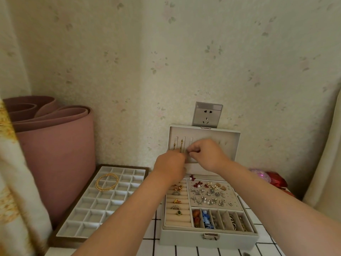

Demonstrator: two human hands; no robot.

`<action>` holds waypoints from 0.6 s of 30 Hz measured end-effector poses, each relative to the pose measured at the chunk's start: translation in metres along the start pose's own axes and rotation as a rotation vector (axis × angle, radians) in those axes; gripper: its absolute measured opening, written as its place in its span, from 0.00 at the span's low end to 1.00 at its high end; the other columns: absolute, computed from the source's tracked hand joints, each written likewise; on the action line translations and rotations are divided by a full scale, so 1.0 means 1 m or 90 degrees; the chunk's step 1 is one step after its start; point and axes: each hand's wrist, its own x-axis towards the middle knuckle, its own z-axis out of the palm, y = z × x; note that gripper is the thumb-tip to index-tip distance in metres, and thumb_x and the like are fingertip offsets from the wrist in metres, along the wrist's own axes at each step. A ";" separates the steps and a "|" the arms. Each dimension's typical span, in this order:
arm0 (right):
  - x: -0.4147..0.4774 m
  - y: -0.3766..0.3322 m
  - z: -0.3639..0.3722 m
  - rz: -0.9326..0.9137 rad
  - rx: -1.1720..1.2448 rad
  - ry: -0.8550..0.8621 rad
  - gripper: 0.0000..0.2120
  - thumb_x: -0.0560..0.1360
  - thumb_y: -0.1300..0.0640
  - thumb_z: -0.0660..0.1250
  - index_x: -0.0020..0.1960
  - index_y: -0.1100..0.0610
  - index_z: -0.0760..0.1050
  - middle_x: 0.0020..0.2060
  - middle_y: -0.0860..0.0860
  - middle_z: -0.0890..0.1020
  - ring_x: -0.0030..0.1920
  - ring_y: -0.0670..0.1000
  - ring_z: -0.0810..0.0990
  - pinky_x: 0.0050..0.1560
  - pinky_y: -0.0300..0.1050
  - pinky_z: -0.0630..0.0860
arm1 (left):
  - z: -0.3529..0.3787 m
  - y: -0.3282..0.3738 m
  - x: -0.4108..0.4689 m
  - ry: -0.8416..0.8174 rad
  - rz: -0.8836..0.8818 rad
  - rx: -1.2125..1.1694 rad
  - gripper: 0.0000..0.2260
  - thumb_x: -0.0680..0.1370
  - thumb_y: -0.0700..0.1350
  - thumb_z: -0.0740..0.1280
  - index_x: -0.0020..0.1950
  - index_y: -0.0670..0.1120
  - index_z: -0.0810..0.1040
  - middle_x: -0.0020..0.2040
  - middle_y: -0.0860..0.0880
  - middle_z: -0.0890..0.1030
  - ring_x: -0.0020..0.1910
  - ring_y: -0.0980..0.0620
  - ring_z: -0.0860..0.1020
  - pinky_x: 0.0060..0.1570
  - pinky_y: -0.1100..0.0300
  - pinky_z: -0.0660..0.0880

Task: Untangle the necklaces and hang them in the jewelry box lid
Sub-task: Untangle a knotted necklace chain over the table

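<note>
Two hands meet at the centre of the frame in front of the raised lid point(229, 145) of a pale jewelry box point(184, 239). The lid stands upright against the flowered wall. The left hand point(170, 164) and right hand point(207, 154) each have fingers curled, and their fingertips come together to pinch the lower end of a gold necklace point(181, 145). That necklace hangs inside the lid's left half, its long axis running straight up and down from the slot at its top. A second gold chain point(174, 145) hangs parallel just to its left, apart from both hands.

Below the hands, the box's open base sits on a white tiled bench point(186, 251) at lower centre. Padded rolls on the base's left side hold several rings point(178, 201). A perforated panel at its upper right carries many earrings point(208, 196). A row of narrow compartments along the front holds orange beads point(196, 217), blue pieces point(205, 218) and mixed metal items too small to tell apart.

At lower left, a shallow divided tray point(103, 200) holds a set of gold hoops point(107, 182), which lie flat across several cells near its far end. A rolled pink mat point(59, 154) stands behind the tray, and a patterned curtain point(16, 191) hangs at the left edge. A wall socket point(206, 115) sits just above the lid, and red and pink objects point(276, 180) lie at mid right.
</note>
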 end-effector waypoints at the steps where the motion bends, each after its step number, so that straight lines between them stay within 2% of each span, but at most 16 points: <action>1: -0.002 0.002 0.001 0.003 -0.017 0.001 0.12 0.77 0.64 0.68 0.59 0.58 0.83 0.56 0.51 0.84 0.54 0.46 0.80 0.56 0.33 0.70 | 0.000 0.000 0.000 0.000 0.002 -0.001 0.17 0.79 0.45 0.64 0.68 0.49 0.75 0.61 0.48 0.76 0.62 0.46 0.74 0.56 0.49 0.76; 3: -0.005 0.006 0.005 -0.001 -0.038 -0.001 0.11 0.77 0.64 0.68 0.58 0.56 0.83 0.54 0.50 0.85 0.54 0.46 0.81 0.57 0.35 0.72 | 0.001 0.001 0.000 0.004 0.004 0.003 0.16 0.79 0.46 0.64 0.66 0.48 0.76 0.61 0.48 0.76 0.62 0.46 0.74 0.55 0.50 0.76; 5: -0.009 0.010 0.010 -0.021 -0.067 -0.039 0.08 0.77 0.63 0.69 0.52 0.54 0.84 0.48 0.50 0.85 0.49 0.47 0.82 0.57 0.44 0.78 | 0.001 0.001 0.001 0.010 0.005 0.013 0.15 0.79 0.46 0.64 0.65 0.47 0.77 0.60 0.47 0.76 0.61 0.46 0.74 0.54 0.51 0.76; 7: -0.015 0.013 0.015 -0.038 -0.096 -0.071 0.07 0.76 0.64 0.68 0.48 0.55 0.84 0.45 0.50 0.84 0.47 0.49 0.81 0.55 0.51 0.78 | 0.001 0.002 0.000 0.016 0.009 0.023 0.14 0.79 0.45 0.65 0.64 0.46 0.77 0.60 0.46 0.76 0.61 0.45 0.74 0.53 0.52 0.75; 11: -0.028 0.020 0.016 -0.116 -0.139 0.076 0.10 0.74 0.65 0.69 0.48 0.52 0.84 0.43 0.49 0.82 0.47 0.51 0.79 0.51 0.49 0.77 | 0.003 0.002 -0.003 0.039 0.041 0.004 0.15 0.78 0.41 0.64 0.65 0.46 0.76 0.58 0.47 0.75 0.59 0.46 0.74 0.49 0.53 0.74; 12: -0.032 0.019 0.016 -0.117 -0.148 0.064 0.10 0.75 0.64 0.69 0.48 0.50 0.84 0.44 0.48 0.82 0.47 0.50 0.79 0.50 0.48 0.77 | 0.003 0.001 -0.005 0.045 0.056 -0.007 0.15 0.78 0.41 0.64 0.64 0.46 0.76 0.58 0.47 0.74 0.59 0.47 0.74 0.47 0.54 0.74; 15: -0.042 0.016 0.020 -0.045 -0.195 -0.069 0.08 0.76 0.55 0.70 0.54 0.46 0.84 0.50 0.43 0.84 0.49 0.45 0.81 0.46 0.40 0.75 | 0.004 -0.001 -0.009 0.050 0.106 -0.018 0.15 0.78 0.39 0.65 0.65 0.47 0.77 0.58 0.48 0.74 0.56 0.48 0.74 0.47 0.56 0.75; 18: -0.043 0.018 0.024 -0.022 -0.244 -0.057 0.10 0.76 0.50 0.71 0.57 0.45 0.83 0.52 0.44 0.83 0.51 0.48 0.81 0.49 0.44 0.78 | 0.006 -0.005 -0.016 0.020 0.123 -0.002 0.13 0.79 0.40 0.64 0.63 0.47 0.78 0.56 0.48 0.76 0.56 0.49 0.75 0.48 0.57 0.73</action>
